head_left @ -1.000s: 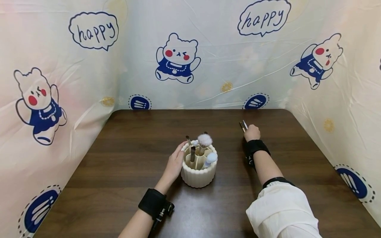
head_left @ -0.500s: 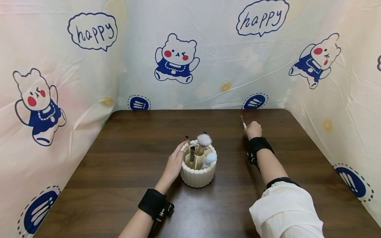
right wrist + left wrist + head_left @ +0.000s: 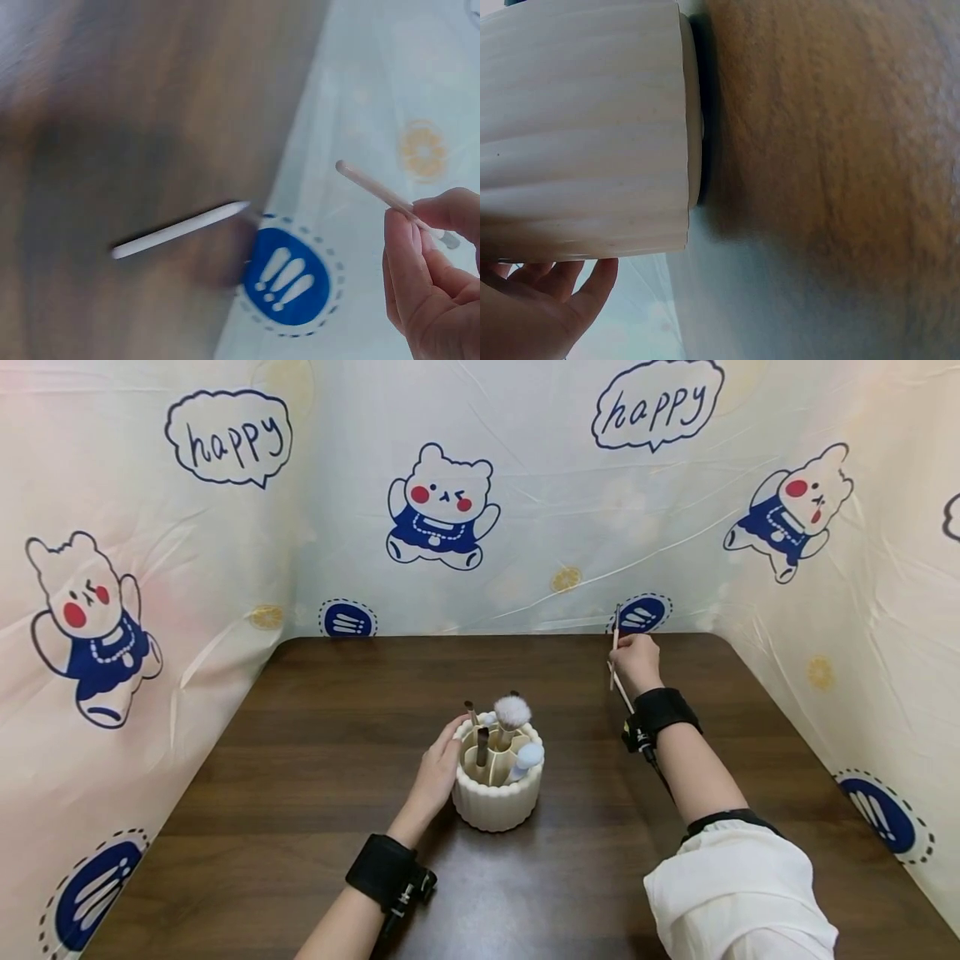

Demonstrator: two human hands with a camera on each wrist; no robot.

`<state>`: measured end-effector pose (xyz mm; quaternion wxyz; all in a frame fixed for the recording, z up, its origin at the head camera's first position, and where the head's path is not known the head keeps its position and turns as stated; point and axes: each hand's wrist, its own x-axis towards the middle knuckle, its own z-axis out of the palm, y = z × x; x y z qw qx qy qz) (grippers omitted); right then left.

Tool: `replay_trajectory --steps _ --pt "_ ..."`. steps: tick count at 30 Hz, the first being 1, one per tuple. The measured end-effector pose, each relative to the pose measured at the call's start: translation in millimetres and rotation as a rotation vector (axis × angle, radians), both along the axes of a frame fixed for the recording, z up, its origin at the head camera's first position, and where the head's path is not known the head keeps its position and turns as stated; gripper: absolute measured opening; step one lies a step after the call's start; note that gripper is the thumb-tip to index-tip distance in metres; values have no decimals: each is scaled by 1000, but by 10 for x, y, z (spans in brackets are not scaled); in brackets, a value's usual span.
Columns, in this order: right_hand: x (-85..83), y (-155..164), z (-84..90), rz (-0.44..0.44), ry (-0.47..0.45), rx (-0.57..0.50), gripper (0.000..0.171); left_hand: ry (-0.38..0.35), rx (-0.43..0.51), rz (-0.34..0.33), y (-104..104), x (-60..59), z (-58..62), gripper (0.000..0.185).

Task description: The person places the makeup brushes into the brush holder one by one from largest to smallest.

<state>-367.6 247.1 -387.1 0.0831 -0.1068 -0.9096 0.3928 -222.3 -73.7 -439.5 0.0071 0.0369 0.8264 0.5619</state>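
My left hand (image 3: 437, 768) holds the left side of a cream, ribbed makeup brush holder (image 3: 497, 806), which stands upright on the table; its fingers (image 3: 592, 289) lie against the wall in the left wrist view. Inside are a fluffy white-topped brush (image 3: 513, 714), a dark-tipped brush (image 3: 482, 748) and a pale blue-white rounded one (image 3: 529, 757). At the far right, my right hand (image 3: 639, 662) pinches a thin makeup brush (image 3: 375, 189) between thumb and fingers, raised above the table. Below it lies a slim white stick with a pointed tip (image 3: 180, 231).
The dark wood table (image 3: 322, 718) ends at a rounded far edge. A printed cloth (image 3: 525, 435) with bears and "happy" bubbles hangs close round its back and sides. Each wrist wears a black strap with a camera.
My right hand has taken up the thin brush and lifted it, turning it upright, while the white stick stays on the table. My left hand keeps its place on the holder.
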Motion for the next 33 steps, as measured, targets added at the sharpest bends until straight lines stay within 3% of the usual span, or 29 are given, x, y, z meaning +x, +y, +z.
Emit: replay_trajectory --steps 9,14,21,33 --pt "53 -99 274 51 117 19 31 6 -6 11 4 -2 -16 46" --pt "111 -184 432 81 155 -20 32 -1 -14 12 2 -1 -10 46" --pt "251 -327 576 138 175 -47 31 -21 -2 6 -1 -1 -7 47" --pt "484 -657 732 312 173 -204 29 11 -5 12 6 -5 9 47"
